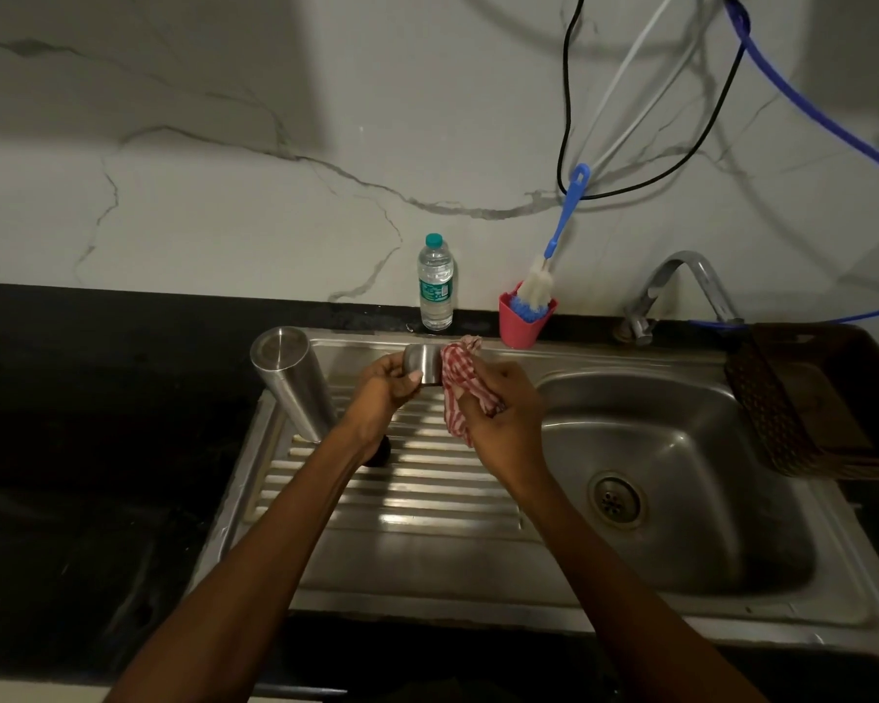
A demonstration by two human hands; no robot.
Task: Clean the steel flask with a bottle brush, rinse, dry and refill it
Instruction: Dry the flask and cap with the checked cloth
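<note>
Steel flask [295,383] blocks the drainboard's [427,504] left; its ribbed centre lies open.

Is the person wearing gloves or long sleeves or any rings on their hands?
No gloves. The left hand and the right hand are both bare, and both forearms are bare all the way down to the bottom of the picture, so no sleeves show. There is no watch or bracelet on either wrist, and no ring shows on the fingers that can be seen.

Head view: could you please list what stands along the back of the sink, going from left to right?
Tall steel flask body → clear plastic water bottle with a teal cap → pink cup holding the blue-handled bottle brush → chrome tap → dark brown woven basket.
</note>
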